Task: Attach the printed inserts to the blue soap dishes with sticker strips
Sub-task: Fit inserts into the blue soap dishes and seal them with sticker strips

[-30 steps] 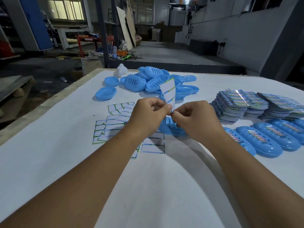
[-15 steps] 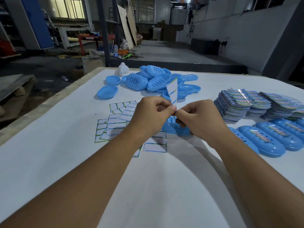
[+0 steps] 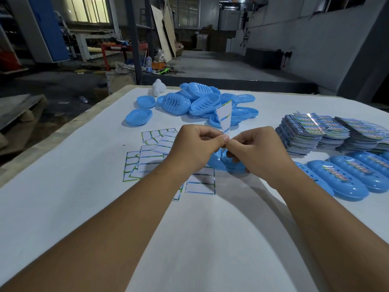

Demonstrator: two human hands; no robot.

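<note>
My left hand (image 3: 194, 147) and my right hand (image 3: 257, 151) meet at the fingertips above the table, both pinching the lower end of a white sticker sheet (image 3: 224, 116) that stands upright between them. A clear strip seems to hang from my right fingers. Under my hands lies a blue soap dish (image 3: 226, 163), mostly hidden. Loose sticker sheets (image 3: 147, 159) are spread on the table to the left. Stacks of printed inserts (image 3: 303, 131) stand at the right.
A pile of blue soap dishes (image 3: 202, 100) lies at the table's far side, with a white object (image 3: 158, 87) beside it. A row of dishes with inserts on them (image 3: 349, 178) lines the right edge. The white table (image 3: 63, 197) ends at the left in a wooden rim.
The sticker sheet has turned edge-on, looking narrower, and my fingertips have drawn closer together on its lower end. Both hands stay in the same place.
</note>
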